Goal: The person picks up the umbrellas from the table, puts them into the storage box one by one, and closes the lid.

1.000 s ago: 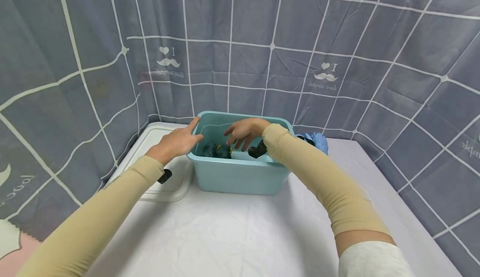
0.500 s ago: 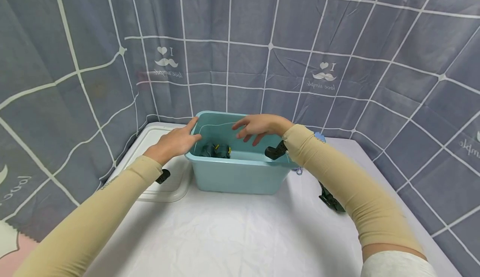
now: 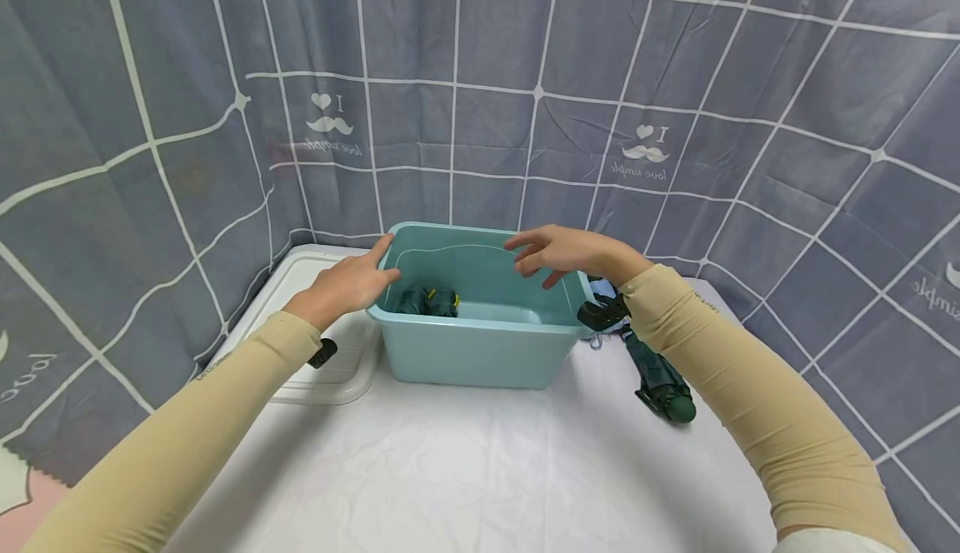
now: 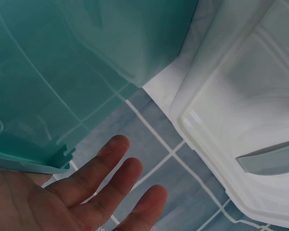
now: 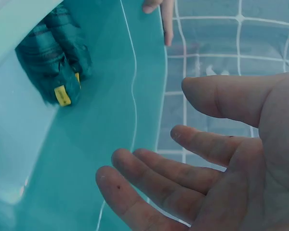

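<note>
A light blue-green plastic storage box (image 3: 480, 353) stands open at the middle. My left hand (image 3: 347, 288) rests at its left rim, thumb over the inside. In the left wrist view, several fingers (image 4: 106, 173) stretch out beyond the wall. Over the right part of the box hovers my right hand (image 3: 566, 251), holding nothing, with fingers spread and slightly bent. Two dark green rolled bundles (image 5: 50, 62) with yellow tags, seemingly folded umbrellas, lie at the left inside the box. To its right, a dark green folded umbrella (image 3: 660, 382) lies on the table, partly hidden by my forearm.
A white lid (image 3: 315, 382) lies at the left of the box, its far part behind my left hand. Blue fabric (image 3: 602, 288) sits just right of the box. White cloth covers the table (image 3: 465, 470), and a grey checked curtain (image 3: 495, 137) hangs around it.
My right hand has moved right and slightly up from over the box's middle, with its forearm uncovering the umbrella on the table. The left hand stays at the rim.
</note>
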Demonstrator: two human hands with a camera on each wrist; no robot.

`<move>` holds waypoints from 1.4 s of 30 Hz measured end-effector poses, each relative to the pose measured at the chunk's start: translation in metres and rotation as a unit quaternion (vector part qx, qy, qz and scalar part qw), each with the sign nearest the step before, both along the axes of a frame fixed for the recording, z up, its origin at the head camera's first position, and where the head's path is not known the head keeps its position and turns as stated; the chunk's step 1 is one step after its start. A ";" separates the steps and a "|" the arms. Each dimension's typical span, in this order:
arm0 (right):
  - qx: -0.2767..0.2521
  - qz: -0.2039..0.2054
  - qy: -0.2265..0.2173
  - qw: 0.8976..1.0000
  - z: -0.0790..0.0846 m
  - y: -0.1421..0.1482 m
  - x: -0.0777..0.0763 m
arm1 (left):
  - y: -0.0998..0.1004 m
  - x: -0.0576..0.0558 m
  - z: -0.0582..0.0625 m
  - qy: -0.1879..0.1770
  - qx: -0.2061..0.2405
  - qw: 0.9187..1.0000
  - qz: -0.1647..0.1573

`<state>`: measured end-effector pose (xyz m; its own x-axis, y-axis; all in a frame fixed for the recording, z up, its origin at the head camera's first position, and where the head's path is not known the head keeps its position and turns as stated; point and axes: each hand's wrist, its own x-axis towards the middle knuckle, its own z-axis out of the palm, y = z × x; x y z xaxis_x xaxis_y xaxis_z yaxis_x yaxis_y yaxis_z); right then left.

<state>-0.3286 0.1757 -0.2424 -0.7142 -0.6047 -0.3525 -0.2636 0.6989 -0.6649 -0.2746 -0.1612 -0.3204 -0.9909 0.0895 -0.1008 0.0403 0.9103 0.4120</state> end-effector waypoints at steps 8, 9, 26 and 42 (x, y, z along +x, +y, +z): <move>-0.024 -0.036 0.032 0.999 0.006 0.044 0.007 | 0.000 0.000 -0.001 0.002 0.000 1.000 -0.001; -0.027 -0.038 0.036 0.998 0.006 0.049 0.007 | 0.001 0.000 -0.001 0.002 0.000 1.000 -0.001; -0.066 -0.084 0.046 0.993 -0.004 0.115 0.017 | 0.002 0.000 -0.001 0.003 0.003 1.000 0.000; -0.073 -0.106 0.037 0.991 -0.027 0.155 0.020 | 0.003 0.002 0.001 0.004 0.004 1.000 0.000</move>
